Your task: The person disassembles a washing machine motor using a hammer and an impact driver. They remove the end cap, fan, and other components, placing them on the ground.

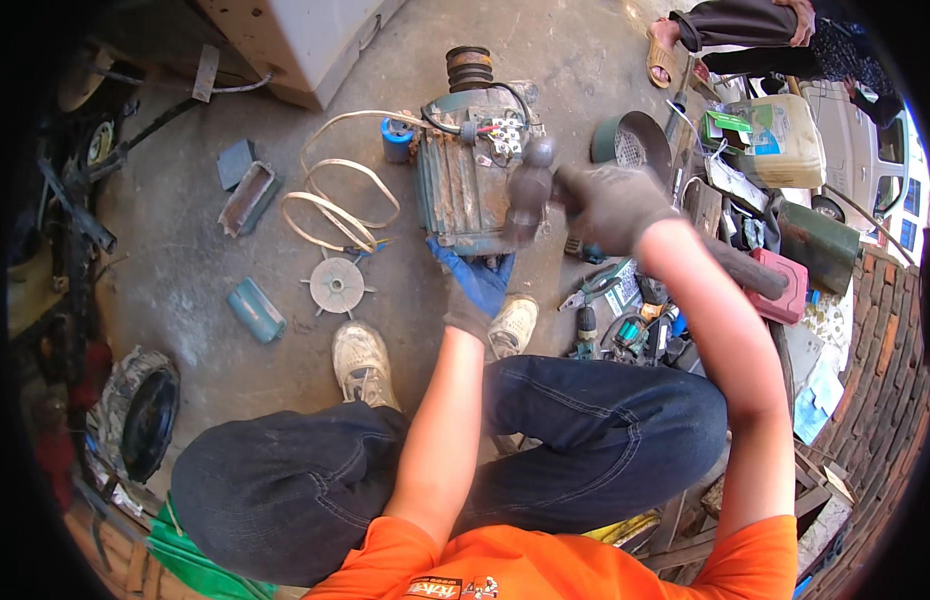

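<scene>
Right hand (pixel 613 205) wrapped tight around blurry hammer (pixel 530 190) – left hand (pixel 477 288) pressed on old motor (pixel 472 165), fingers half hidden.

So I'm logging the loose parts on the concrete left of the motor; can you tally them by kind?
White plastic fan: 1
Cream flat cable coil: 1
Teal curved covers: 2
Blue-grey block: 1
Total: 5
</scene>
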Demonstrator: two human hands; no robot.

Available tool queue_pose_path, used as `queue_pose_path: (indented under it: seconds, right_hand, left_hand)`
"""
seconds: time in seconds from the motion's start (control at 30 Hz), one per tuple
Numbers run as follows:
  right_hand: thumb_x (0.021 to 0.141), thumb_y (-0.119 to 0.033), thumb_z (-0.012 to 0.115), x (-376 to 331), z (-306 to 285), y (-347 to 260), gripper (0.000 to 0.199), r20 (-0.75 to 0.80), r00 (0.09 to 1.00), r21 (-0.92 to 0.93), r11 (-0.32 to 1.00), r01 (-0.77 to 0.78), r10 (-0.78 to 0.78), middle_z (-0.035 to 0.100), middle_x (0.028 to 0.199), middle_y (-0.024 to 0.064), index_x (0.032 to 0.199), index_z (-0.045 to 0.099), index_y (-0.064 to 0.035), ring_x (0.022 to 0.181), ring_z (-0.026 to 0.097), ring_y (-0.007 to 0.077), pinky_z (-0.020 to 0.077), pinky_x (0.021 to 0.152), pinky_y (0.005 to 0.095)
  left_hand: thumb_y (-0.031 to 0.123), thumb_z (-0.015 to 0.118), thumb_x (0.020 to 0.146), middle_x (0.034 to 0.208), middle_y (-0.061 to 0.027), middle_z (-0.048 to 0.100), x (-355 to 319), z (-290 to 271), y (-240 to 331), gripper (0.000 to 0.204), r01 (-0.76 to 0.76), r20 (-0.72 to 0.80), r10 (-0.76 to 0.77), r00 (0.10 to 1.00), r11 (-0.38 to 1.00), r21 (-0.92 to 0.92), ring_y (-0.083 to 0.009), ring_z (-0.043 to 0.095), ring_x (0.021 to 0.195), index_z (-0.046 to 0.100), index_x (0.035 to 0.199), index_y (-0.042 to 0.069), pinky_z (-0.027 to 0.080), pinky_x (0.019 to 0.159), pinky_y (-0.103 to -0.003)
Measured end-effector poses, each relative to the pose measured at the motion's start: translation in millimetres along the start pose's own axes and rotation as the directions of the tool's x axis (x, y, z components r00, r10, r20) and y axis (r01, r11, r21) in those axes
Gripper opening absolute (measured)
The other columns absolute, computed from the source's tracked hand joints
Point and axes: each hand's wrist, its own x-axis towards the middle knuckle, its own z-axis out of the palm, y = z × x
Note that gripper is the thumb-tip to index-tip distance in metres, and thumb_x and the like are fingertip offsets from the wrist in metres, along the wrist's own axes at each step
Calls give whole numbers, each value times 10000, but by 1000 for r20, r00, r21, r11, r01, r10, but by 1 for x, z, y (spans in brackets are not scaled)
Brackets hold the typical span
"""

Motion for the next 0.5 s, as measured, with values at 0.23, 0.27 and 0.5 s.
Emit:
queue_pose_path:
  seconds: [0.23,0.27,0.5]
  right_hand:
    - [854,-202,592,-2,-26,2,313,-77,981,83,981,-173,180,710,1067,185,1147,626,-99,1075,664,338,515,904,447]
    - [854,-210,595,-3,-31,6,311,-141,962,139,966,-216,236,711,1057,186,1145,626,-105,1069,666,337,517,896,450]
    - [826,-217,609,-4,12,0,330,31,997,45,996,-76,74,695,1031,222,1117,587,-64,1025,657,393,506,876,476]
  left_hand:
    - [781,592,802,1379,-92,548,-2,-4,1,885,-21,24,21,999,999,-31,-299,534,1245,509,1404,137,431,1118,-546]
    - [776,592,807,1373,-91,553,-1,-2,-1,881,-26,9,27,1000,999,-34,-300,539,1232,504,1410,139,429,1119,-548]
    - [746,548,866,1291,-86,589,-8,1,-2,823,-26,-9,26,1000,999,-39,-267,570,1095,504,1399,120,436,1114,-493]
